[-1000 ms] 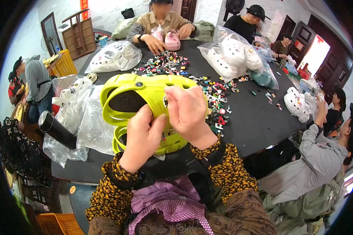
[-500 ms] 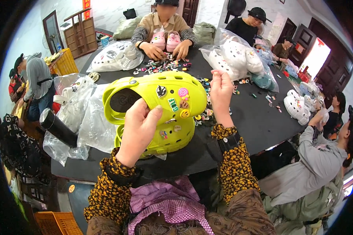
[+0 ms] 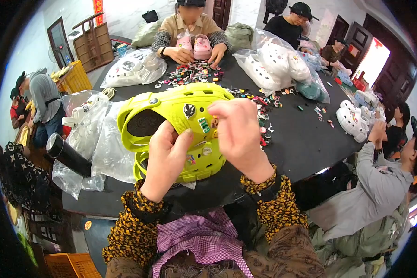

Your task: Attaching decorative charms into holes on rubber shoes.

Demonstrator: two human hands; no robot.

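- The left hand (image 3: 164, 160) gripped the yellow-green clog (image 3: 176, 116) from below, thumb pressed on its upper surface near the strap opening, fingers wrapped under the sole side.
- The right hand (image 3: 238, 134) was bent over the clog's toe end, its fingertips (image 3: 215, 109) pinched at the perforated top among the small charms (image 3: 204, 125) set there; whether a charm sat between the fingers could not be told.
- The clog was held above the near edge of the black table (image 3: 301, 143), tilted with its opening toward nine o'clock.
- A second yellow-green clog (image 3: 190, 169) lay just beneath the first, at six o'clock of it, on the table.
- At nine o'clock of the clogs lay crumpled clear plastic bags (image 3: 97, 143) and a black cylinder (image 3: 67, 155).
- At twelve o'clock a scatter of loose coloured charms (image 3: 194, 74) spread over the table middle.
- Beyond it, a person across the table held a pair of pink clogs (image 3: 194, 46).
- At two o'clock stood clear bags of white clogs (image 3: 275, 65).
- At three o'clock a person in a grey sleeve (image 3: 370, 162) reached for white clogs (image 3: 352, 120).
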